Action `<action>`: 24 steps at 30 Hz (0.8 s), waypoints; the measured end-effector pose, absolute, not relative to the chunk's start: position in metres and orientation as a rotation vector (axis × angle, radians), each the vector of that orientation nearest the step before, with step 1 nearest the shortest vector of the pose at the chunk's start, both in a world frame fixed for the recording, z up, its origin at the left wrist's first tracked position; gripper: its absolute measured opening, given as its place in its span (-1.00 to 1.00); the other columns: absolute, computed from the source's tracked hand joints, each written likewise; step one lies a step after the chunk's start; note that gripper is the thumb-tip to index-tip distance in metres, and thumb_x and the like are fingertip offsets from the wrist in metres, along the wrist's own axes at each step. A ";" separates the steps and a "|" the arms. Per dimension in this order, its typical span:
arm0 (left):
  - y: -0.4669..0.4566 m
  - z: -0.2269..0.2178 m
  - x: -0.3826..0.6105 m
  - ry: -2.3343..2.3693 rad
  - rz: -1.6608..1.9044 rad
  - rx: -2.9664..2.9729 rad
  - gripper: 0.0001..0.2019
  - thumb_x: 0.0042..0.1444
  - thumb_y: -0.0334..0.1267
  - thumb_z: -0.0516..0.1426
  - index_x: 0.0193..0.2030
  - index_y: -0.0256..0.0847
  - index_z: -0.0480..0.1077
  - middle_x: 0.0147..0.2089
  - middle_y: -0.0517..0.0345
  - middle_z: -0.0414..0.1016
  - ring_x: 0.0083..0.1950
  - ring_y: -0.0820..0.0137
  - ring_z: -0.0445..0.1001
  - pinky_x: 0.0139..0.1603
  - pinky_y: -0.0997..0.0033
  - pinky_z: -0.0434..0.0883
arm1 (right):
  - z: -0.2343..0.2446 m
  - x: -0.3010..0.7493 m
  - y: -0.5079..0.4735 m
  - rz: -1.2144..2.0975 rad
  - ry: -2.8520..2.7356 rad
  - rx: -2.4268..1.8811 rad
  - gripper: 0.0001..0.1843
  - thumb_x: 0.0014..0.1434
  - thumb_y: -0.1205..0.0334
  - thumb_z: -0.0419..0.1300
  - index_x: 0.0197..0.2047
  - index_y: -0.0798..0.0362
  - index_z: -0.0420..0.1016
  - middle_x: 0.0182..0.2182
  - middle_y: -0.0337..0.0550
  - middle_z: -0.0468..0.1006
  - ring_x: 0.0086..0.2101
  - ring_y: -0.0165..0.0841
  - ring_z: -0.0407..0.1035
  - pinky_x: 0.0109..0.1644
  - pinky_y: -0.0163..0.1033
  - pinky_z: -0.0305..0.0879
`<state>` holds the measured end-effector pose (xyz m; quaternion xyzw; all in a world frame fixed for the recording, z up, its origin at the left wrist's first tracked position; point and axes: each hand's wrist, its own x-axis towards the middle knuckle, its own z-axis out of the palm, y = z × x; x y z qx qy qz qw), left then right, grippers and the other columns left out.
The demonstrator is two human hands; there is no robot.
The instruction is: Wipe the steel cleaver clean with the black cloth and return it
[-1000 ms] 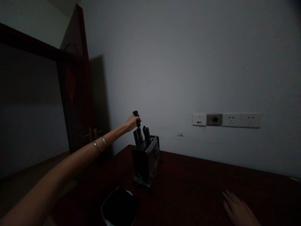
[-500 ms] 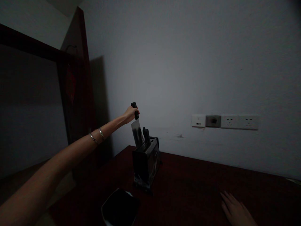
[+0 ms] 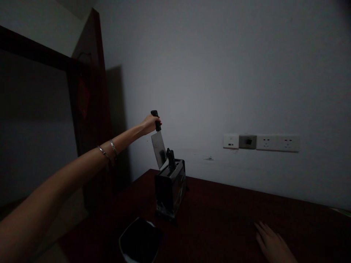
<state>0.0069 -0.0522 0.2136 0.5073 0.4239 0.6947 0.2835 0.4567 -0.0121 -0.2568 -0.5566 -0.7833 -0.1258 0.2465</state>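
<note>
Closed round a black handle, my left hand [image 3: 149, 124] holds a cleaver [image 3: 158, 146] upright, with its broad blade pointing down. The blade's lower edge is at the top of a dark knife block [image 3: 170, 191]; whether its tip is still inside the slot I cannot tell. Other black-handled knives [image 3: 170, 157] stand in the block, close beside the blade. My right hand [image 3: 272, 241] lies flat at the lower right on the dark red table [image 3: 219, 212], fingers stretched out and holding nothing.
A dark, pale-rimmed object [image 3: 141, 241] lies at the table's near side, in front of the block. Behind the table rises a pale wall with sockets [image 3: 276, 143] and a switch plate. An open dark red door [image 3: 93, 91] stands at the left.
My left hand has risen slightly, drawing the cleaver upward so more of its blade shows above the knife block. My right hand stays resting on the table.
</note>
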 end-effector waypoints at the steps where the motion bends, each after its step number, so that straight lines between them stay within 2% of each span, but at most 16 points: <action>1: -0.054 0.216 0.007 1.135 1.856 1.362 -0.79 -0.06 -0.66 -0.02 -0.35 -0.30 0.19 -0.47 0.15 0.22 -0.44 0.47 0.29 -0.35 0.40 0.30 | -0.257 0.457 -0.012 -0.345 -2.152 -1.514 -0.48 0.06 0.24 -0.19 -0.10 0.19 0.48 0.01 0.11 0.40 0.04 -0.07 0.25 0.06 0.11 0.17; 18: -0.074 0.246 0.017 1.118 1.765 1.453 -0.77 -0.11 -0.68 -0.03 -0.40 -0.29 0.17 -0.52 0.16 0.22 -0.46 0.48 0.26 -0.33 0.38 0.28 | -0.248 0.454 -0.012 -0.249 -2.060 -1.537 -0.52 -0.01 0.17 -0.14 -0.21 0.09 0.53 -0.09 0.09 0.49 -0.03 -0.07 0.32 -0.02 0.05 0.25; 24: -0.087 0.253 0.019 1.086 1.645 1.486 -0.79 -0.10 -0.66 0.03 -0.35 -0.32 0.20 -0.48 0.12 0.24 -0.41 0.43 0.29 -0.29 0.31 0.27 | -0.250 0.454 -0.013 -0.260 -2.068 -1.530 -0.52 0.00 0.16 -0.14 -0.19 0.09 0.53 -0.04 0.07 0.46 0.00 -0.07 0.30 0.04 0.07 0.20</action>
